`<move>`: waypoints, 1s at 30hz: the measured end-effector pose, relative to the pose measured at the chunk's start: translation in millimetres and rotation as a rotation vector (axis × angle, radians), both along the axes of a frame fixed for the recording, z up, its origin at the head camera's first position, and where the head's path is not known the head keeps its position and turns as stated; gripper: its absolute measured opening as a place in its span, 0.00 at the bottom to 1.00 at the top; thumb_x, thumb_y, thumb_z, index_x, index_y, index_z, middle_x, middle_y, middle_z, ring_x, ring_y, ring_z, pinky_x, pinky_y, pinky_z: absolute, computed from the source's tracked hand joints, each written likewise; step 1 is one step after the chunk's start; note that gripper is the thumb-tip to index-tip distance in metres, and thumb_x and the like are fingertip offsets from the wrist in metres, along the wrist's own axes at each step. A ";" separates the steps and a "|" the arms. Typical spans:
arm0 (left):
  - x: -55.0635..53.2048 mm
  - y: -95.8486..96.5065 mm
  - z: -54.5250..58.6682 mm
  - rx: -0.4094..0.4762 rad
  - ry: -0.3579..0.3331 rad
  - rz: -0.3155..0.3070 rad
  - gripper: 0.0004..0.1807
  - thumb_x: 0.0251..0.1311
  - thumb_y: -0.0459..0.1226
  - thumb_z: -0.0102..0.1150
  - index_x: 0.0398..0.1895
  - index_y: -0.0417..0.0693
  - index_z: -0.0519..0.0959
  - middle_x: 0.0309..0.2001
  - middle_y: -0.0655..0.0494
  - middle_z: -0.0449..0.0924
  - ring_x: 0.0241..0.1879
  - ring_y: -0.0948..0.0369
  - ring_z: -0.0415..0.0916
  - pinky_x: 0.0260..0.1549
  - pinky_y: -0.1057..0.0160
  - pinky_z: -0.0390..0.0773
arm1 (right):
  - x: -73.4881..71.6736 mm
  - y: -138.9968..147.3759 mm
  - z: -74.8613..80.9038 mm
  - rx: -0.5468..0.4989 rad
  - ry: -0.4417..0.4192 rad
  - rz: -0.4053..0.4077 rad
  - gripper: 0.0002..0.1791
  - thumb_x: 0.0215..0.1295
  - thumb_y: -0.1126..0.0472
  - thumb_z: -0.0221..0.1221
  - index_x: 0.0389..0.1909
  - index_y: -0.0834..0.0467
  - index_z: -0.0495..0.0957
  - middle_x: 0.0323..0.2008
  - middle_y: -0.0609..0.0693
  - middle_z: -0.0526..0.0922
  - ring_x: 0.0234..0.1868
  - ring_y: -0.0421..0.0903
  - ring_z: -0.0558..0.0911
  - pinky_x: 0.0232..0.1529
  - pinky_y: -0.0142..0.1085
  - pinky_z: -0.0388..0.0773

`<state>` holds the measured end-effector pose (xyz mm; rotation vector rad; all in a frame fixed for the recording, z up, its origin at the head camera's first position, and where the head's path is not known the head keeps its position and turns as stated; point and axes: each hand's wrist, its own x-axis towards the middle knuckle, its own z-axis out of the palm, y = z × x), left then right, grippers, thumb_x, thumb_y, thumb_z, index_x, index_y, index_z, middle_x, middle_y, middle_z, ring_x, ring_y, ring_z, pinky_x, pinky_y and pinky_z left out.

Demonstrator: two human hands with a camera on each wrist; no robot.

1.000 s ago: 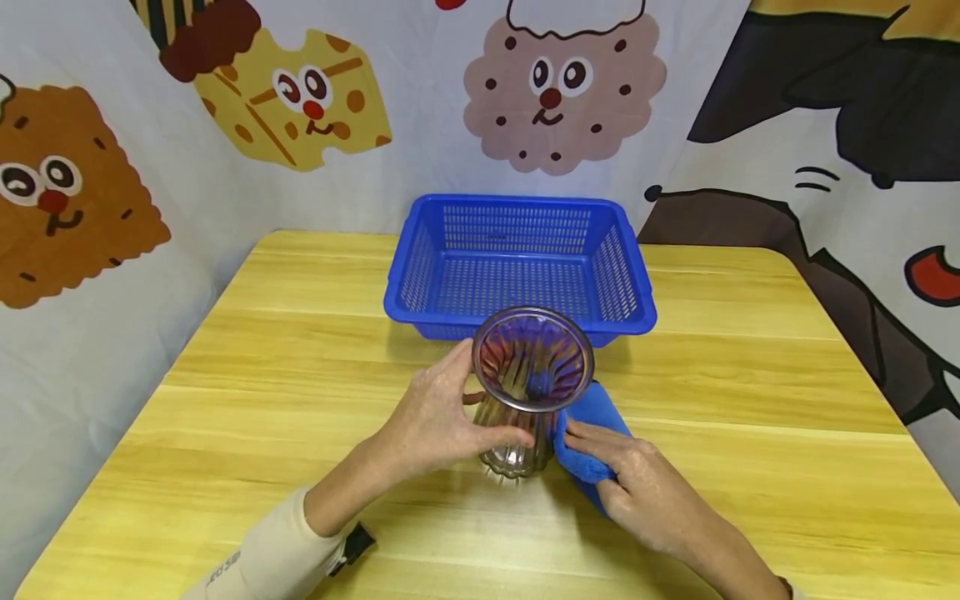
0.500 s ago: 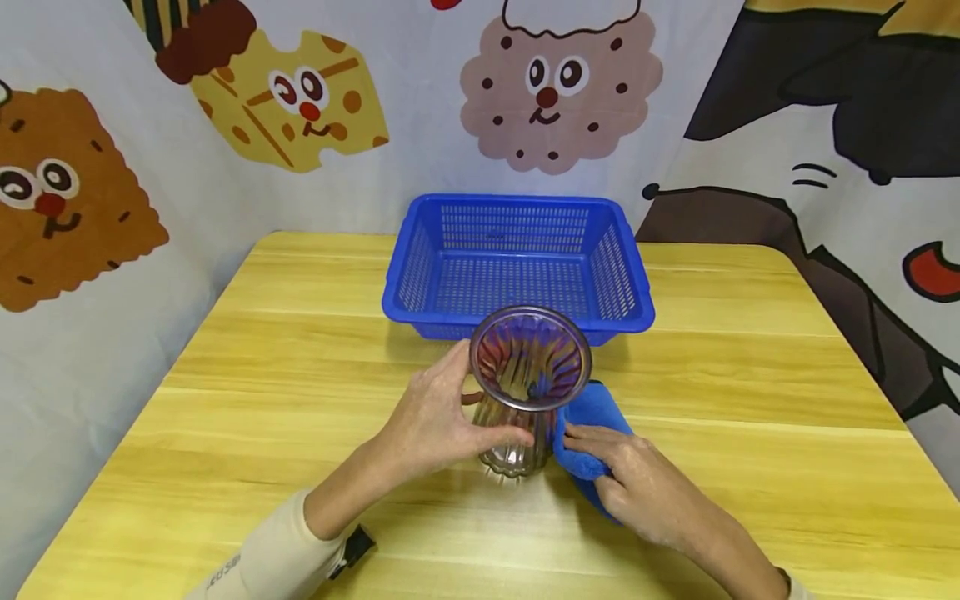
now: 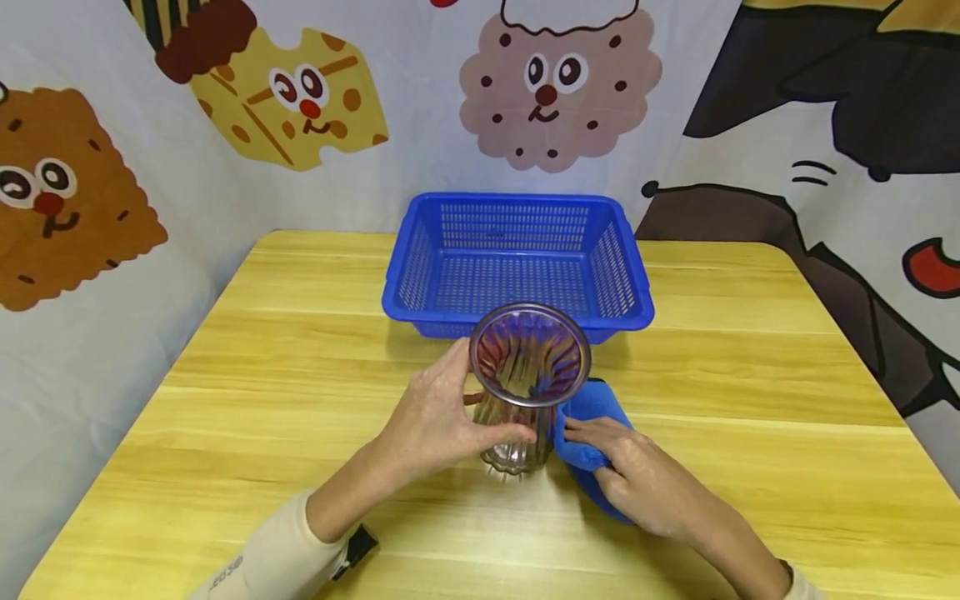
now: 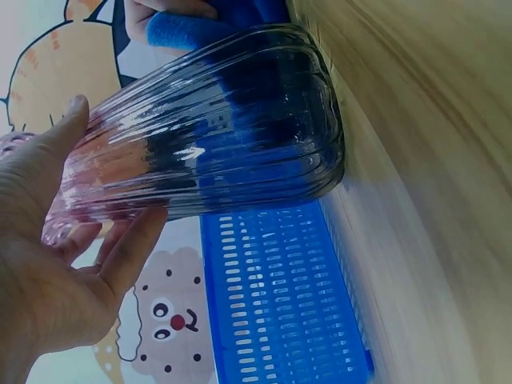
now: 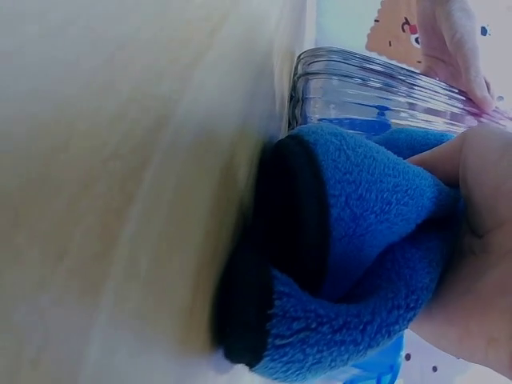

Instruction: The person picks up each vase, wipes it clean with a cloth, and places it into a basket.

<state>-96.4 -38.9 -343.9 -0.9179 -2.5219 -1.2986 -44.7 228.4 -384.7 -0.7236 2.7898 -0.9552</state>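
A ribbed glass vase point(image 3: 517, 457) with a purple-tinted, flared rim stands upright close in front of the basket. My left hand point(image 3: 435, 408) grips it from the left, thumb across the front and fingers behind. In the left wrist view the clear lower body of the vase point(image 4: 240, 128) shows past the fingertips. On the other side, my right hand point(image 3: 648, 479) holds a folded blue cloth point(image 3: 600, 407) against the vase's right side. Dark edging runs along the fluffy cloth point(image 5: 368, 216) in the right wrist view, and part of that hand's fingers is hidden in its folds.
Just behind the vase, a blue plastic basket point(image 3: 517, 287) with slotted walls sits on the wood-grain table point(image 3: 300, 350). The vase's rim overlaps the basket's front edge in the head view. A cartoon-printed cloth backdrop point(image 3: 427, 108) hangs around the table's back and sides.
My right hand shifts very slightly with the blue cloth, whose lower end swings a little to the right. The left hand and vase stay in place.
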 end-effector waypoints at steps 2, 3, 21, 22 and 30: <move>0.7 1.4 -0.2 -0.015 0.026 0.020 0.57 0.34 0.51 0.87 0.70 0.45 0.67 0.59 0.52 0.76 0.55 0.54 0.79 0.34 0.72 0.85 | -0.4 2.6 -0.2 -0.049 -0.030 -0.013 0.30 0.60 0.76 0.53 0.65 0.62 0.77 0.66 0.50 0.76 0.69 0.58 0.70 0.67 0.62 0.68; 1.1 2.1 -0.3 -0.028 0.046 0.035 0.57 0.33 0.52 0.87 0.69 0.45 0.67 0.58 0.53 0.76 0.55 0.54 0.79 0.35 0.70 0.86 | -0.7 4.2 0.0 -0.081 -0.043 -0.020 0.30 0.61 0.76 0.53 0.66 0.61 0.77 0.65 0.49 0.76 0.69 0.58 0.69 0.67 0.61 0.67; 4.7 -6.8 6.8 -0.027 -0.110 -0.051 0.50 0.52 0.49 0.78 0.78 0.59 0.62 0.71 0.61 0.67 0.69 0.61 0.64 0.67 0.45 0.67 | 13.9 -7.4 38.5 -0.944 -0.085 -0.424 0.18 0.66 0.78 0.56 0.52 0.63 0.85 0.46 0.51 0.88 0.45 0.44 0.86 0.42 0.34 0.87; 4.1 -7.8 6.5 -0.017 -0.123 -0.069 0.48 0.53 0.47 0.78 0.77 0.59 0.64 0.70 0.61 0.69 0.68 0.62 0.66 0.67 0.47 0.69 | 14.8 -10.6 40.0 -0.971 -0.058 -0.393 0.19 0.66 0.79 0.55 0.52 0.63 0.85 0.48 0.52 0.87 0.47 0.45 0.86 0.44 0.33 0.86; -3.5 -12.8 6.0 0.016 -0.157 -0.145 0.40 0.53 0.41 0.79 0.71 0.51 0.72 0.62 0.58 0.78 0.61 0.60 0.75 0.59 0.56 0.79 | 15.6 -25.3 37.9 -0.930 0.154 -0.106 0.26 0.63 0.87 0.49 0.62 0.74 0.74 0.64 0.61 0.77 0.65 0.49 0.76 0.64 0.34 0.75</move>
